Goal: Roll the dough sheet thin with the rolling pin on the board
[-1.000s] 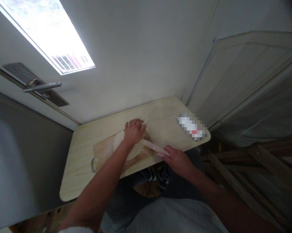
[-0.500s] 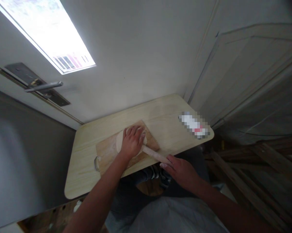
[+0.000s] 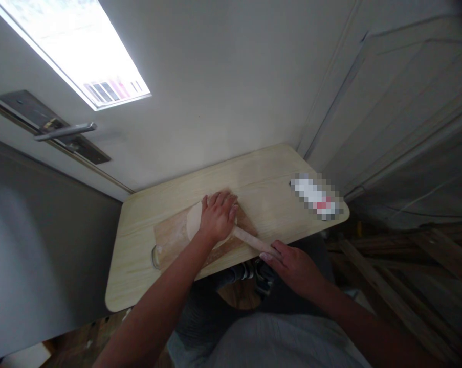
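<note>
A round, flat, pale sheet of dough (image 3: 193, 221) lies on a floured wooden cutting board (image 3: 172, 236) with a metal loop handle at its left end. My left hand (image 3: 217, 214) rests palm down over the dough with its fingers stretched out, covering much of it. My right hand (image 3: 288, 261) is closed around the near end of a thin wooden rolling pin (image 3: 251, 240). The pin slants up and left from there, and its far end goes out of sight by my left hand, at the dough's right side. Flour whitens my right fingertips.
The board sits on a small pale wooden table (image 3: 134, 271) with rounded corners. A blurred-out white and red object (image 3: 315, 197) lies at the table's right end. Behind stands a white door with a metal handle (image 3: 65, 131). Wooden slats (image 3: 388, 286) are at the lower right.
The whole view has shifted slightly, so the table's right end and the hands appear further right. My left hand stays over the dough and my right hand still grips the rolling pin.
</note>
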`<action>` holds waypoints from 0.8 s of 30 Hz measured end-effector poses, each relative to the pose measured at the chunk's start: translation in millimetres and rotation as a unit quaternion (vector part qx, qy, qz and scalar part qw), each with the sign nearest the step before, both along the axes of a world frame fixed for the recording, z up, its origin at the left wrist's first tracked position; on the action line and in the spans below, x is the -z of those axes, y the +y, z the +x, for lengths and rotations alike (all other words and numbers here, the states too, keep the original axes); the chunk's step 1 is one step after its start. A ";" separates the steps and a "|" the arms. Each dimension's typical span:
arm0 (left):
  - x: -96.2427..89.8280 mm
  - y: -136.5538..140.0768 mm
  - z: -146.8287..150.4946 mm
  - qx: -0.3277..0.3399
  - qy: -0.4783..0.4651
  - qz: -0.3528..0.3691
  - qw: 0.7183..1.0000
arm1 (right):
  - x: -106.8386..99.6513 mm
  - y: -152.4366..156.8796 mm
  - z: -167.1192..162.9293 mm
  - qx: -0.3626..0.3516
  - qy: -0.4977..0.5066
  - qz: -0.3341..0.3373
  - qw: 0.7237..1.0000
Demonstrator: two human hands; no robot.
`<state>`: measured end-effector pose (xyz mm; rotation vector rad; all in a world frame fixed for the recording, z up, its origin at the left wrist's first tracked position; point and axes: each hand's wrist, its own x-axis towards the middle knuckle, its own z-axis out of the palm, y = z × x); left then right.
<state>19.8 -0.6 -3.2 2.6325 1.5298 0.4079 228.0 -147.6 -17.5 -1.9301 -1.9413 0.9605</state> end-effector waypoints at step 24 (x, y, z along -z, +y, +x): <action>-2.5 37.2 35.3 0.030 0.008 -0.006 0.999 | -9.6 18.8 21.0 0.049 0.046 -0.009 0.998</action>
